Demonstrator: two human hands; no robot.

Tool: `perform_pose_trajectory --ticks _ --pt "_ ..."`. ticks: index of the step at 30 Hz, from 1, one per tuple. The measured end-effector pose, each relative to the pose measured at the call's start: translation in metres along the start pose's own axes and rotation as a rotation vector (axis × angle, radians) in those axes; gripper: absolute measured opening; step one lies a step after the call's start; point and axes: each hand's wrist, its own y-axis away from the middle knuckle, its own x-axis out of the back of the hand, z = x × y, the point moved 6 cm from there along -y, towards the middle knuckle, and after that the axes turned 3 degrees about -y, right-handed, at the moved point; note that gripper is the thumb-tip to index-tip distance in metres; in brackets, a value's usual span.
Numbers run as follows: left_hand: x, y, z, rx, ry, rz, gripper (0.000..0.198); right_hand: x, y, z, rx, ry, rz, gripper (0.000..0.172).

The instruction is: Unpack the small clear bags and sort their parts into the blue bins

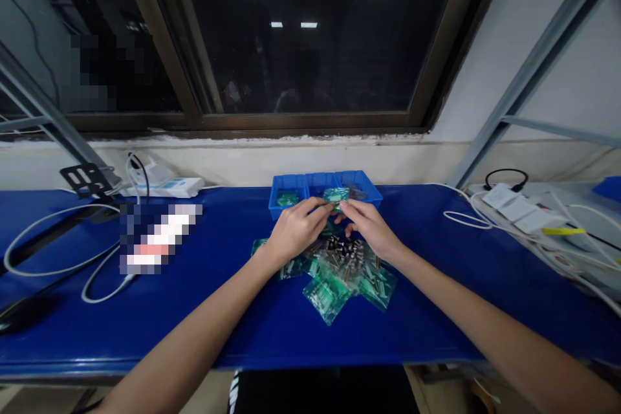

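The left hand (297, 229) and right hand (369, 228) meet over a heap of green packets (334, 284) on the blue bench (194, 330). Their fingers (326, 206) are pinched narrow beside a packet (336, 196) lying in a blue tray (290, 178); any grip cannot be told.

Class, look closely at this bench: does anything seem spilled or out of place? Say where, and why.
Yes: loose dark components with metal leads lie in an untidy heap just in front of the blue tray, not inside it. They sit among overlapping green packets, so they look spilled.
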Motion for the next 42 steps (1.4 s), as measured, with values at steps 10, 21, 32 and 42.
perform_pose_trajectory --ticks 10,21,32,42 --pt "0.048 -0.001 -0.055 0.294 -0.305 0.267 0.016 0.003 -0.001 0.004 -0.003 0.292 -0.033 0.033" --pt "0.025 0.011 -0.085 0.525 -0.153 0.143 0.024 -0.004 0.002 -0.006 0.189 0.774 -0.224 0.012" --pt "-0.006 -0.002 -0.014 0.092 0.019 -0.28 0.027 -0.011 0.007 -0.001 0.209 0.901 -0.386 0.011" --pt "-0.022 0.005 -0.015 0.092 0.002 -0.442 0.024 -0.009 0.007 -0.001 0.204 0.902 -0.379 0.017"
